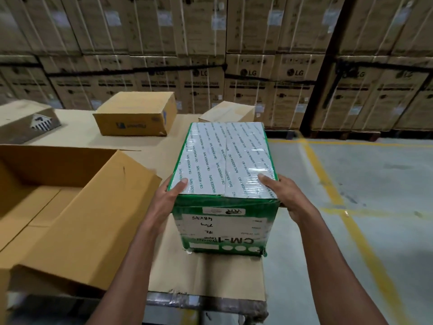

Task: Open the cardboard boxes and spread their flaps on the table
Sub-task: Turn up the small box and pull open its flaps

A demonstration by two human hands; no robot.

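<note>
Two bare forearms reach in from the near edge toward a green-and-white box (225, 184) standing at the right end of a cardboard-covered table (206, 275), its top sealed flat under white tape printed "CM-1 WONDER TAPE". Behind everything, a wall of stacked washing-machine cartons (257, 55) fills the far side of the warehouse, with a grey floor marked by yellow lines (332, 184) to the right. On the left of the table lies a large open brown box (70, 219), its flaps spread wide and one flap reaching toward the green box. Farther back sit a closed brown box (137, 113), a second smaller carton (228, 112) just beyond the green box, and a blurred box with an arrow mark (25, 120) at far left. The left hand (172, 195) clasps the box's near left top corner, thumb lying on the tape; the right hand (281, 193) clasps the near right corner likewise.
</note>
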